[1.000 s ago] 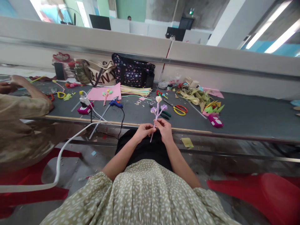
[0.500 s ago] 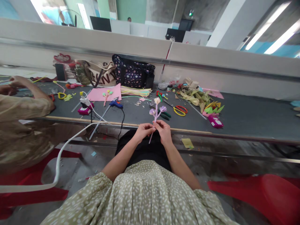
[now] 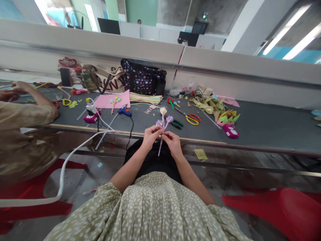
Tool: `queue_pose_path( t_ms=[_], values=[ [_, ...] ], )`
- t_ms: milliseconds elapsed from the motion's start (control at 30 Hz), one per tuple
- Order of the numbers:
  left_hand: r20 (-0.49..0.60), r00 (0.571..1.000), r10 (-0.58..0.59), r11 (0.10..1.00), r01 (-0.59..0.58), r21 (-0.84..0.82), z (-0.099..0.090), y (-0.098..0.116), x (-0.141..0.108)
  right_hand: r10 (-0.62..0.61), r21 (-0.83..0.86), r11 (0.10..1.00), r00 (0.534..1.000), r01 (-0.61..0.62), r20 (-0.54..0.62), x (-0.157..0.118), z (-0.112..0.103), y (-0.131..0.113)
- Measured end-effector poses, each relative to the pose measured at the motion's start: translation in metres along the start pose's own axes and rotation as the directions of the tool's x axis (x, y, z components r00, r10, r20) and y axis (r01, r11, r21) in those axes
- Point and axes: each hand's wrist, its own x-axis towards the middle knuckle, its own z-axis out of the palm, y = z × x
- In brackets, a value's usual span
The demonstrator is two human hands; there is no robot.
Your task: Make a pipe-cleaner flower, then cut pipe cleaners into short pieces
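Just over the table's front edge, both hands pinch a paper flower stalk with a pale cream bloom on top and two purple blooms on its side branches. My left hand grips the stalk just below the left purple bloom. Fingers closed, my right hand holds it slightly lower on the right side. The thin lilac stem end sticks out downward below the hands. Behind the flower lie dark green-handled pliers, and to the right are scissors with red and yellow handles.
A blue glue gun with a black cord lies left of centre. Near it are a pink sheet, a bundle of pale strips and a magenta power block. Dried husks lie at right. A co-worker's arm rests at far left.
The flower stalk has shifted left and slightly down, and its blooms have turned. My left hand has moved up along the stem; my right hand now grips slightly lower.
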Motion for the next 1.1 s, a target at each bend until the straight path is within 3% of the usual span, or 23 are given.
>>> queue_pose_path(
  t_ms=[167, 267, 367, 433, 767, 833, 933, 1100],
  values=[
    [-0.051, 0.998, -0.030, 0.999, 0.030, -0.014, 0.000, 0.002, -0.002, -0.049, -0.087, 0.995, 0.996, 0.042, -0.077, -0.001, -0.004, -0.007],
    [-0.054, 0.996, -0.067, 0.998, 0.067, -0.015, 0.000, 0.002, -0.003, -0.192, -0.245, 0.958, 0.970, 0.151, -0.151, -0.001, -0.007, -0.019],
    [-0.028, 0.996, -0.086, 0.996, 0.085, -0.040, 0.001, 0.002, -0.004, -0.367, -0.430, 0.855, 0.924, 0.291, -0.103, 0.000, -0.007, -0.031],
    [-0.024, 0.996, -0.089, 0.994, 0.088, -0.066, 0.002, 0.002, -0.004, -0.418, -0.518, 0.790, 0.906, 0.329, -0.062, 0.001, -0.007, -0.036],
    [0.008, 0.996, -0.092, 0.988, 0.092, -0.121, 0.007, -0.003, -0.008, -0.484, -0.786, 0.536, 0.875, 0.310, 0.015, 0.005, -0.002, -0.038],
    [0.003, 0.995, -0.101, 0.988, 0.101, -0.118, 0.007, -0.004, -0.007, -0.497, -0.778, 0.543, 0.868, 0.314, 0.004, 0.006, -0.004, -0.038],
    [0.000, 0.994, -0.111, 0.988, 0.110, -0.109, 0.004, -0.005, -0.006, -0.496, -0.736, 0.622, 0.861, 0.267, -0.107, 0.006, -0.018, -0.036],
    [-0.013, 0.990, -0.137, 0.983, 0.135, -0.122, 0.001, -0.006, -0.005, -0.359, -0.703, 0.711, 0.877, 0.035, -0.319, 0.001, -0.067, -0.028]
  ],
)
